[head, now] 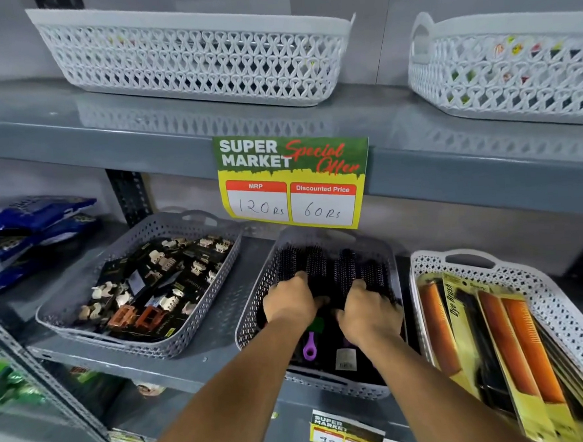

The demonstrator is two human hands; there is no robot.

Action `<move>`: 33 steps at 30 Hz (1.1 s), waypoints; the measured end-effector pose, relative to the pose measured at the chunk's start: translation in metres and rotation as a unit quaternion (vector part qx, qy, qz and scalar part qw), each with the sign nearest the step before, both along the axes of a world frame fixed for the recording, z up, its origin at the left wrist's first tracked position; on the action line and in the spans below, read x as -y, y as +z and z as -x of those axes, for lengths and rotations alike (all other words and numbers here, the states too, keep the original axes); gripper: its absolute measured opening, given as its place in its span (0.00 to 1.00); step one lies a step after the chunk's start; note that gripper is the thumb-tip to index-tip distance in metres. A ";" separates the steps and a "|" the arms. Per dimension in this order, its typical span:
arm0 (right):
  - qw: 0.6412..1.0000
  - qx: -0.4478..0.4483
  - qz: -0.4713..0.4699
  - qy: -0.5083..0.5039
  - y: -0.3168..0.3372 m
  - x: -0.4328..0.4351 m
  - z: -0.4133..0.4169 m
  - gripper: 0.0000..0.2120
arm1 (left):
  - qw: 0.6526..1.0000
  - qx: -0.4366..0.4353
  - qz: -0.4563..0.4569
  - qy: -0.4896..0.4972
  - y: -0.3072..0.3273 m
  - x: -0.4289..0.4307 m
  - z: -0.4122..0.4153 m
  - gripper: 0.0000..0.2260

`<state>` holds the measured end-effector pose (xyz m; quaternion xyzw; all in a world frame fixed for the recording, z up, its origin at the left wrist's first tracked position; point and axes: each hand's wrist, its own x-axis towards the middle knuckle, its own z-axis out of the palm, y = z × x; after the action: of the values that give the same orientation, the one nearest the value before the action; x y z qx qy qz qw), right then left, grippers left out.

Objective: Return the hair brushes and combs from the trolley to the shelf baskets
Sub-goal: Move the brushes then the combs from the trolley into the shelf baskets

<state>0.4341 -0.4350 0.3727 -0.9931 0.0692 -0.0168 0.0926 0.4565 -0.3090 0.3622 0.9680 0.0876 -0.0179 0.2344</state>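
Observation:
A grey perforated basket (254, 301) on the middle shelf holds several black round hair brushes (315, 262), bristle heads toward the back. A purple handle (310, 347) and a green one (317, 324) poke out between my wrists. My left hand (293, 297) rests palm down on the left brushes, fingers curled over them. My right hand (369, 313) presses on the right brushes the same way. To the right, a white basket (422, 264) holds orange combs (505, 327) in yellow packaging. The trolley is out of view.
A grey basket (121, 255) of hair claw clips sits left of the brush basket. Blue packets (28, 230) lie at far left. Two white lattice baskets (191, 56) stand on the upper shelf. A price sign (291, 183) hangs from that shelf's edge.

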 end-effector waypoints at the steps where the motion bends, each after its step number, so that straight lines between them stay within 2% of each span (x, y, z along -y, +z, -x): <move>1: 1.000 -0.003 -0.003 0.000 0.000 0.001 0.000 0.25 | 1.000 0.001 0.007 -0.001 0.000 -0.001 0.001 0.23; 8: 0.999 -0.035 -0.004 0.023 0.009 0.002 0.007 0.20 | 0.996 -0.001 0.087 0.018 0.007 -0.014 0.011 0.16; 12: 0.999 -0.036 -0.013 0.032 0.021 0.004 0.012 0.22 | 0.991 0.030 0.126 0.042 0.013 -0.025 0.020 0.17; 15: 0.997 -0.015 -0.057 0.047 0.036 0.003 0.014 0.22 | 0.986 0.064 0.144 0.057 0.027 -0.040 0.030 0.17; 20: 0.988 0.041 -0.096 0.111 0.058 -0.021 0.021 0.20 | 0.983 0.163 0.057 0.063 0.052 -0.080 0.062 0.12; 23: 0.978 0.067 -0.097 0.173 0.064 -0.047 0.031 0.19 | 0.976 0.199 -0.007 0.084 0.061 -0.113 0.095 0.13; 29: 0.938 0.108 -0.087 0.319 0.059 -0.117 0.072 0.18 | 0.956 0.204 -0.089 0.193 0.056 -0.183 0.188 0.16; 33: 0.902 0.121 -0.062 0.410 0.047 -0.167 0.105 0.19 | 0.943 0.155 -0.089 0.282 0.042 -0.223 0.260 0.19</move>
<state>0.3291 -0.2678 0.4198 -0.9164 -0.3546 -0.0933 0.1608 0.1968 -0.0862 0.4040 0.9114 0.3207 0.2073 0.1534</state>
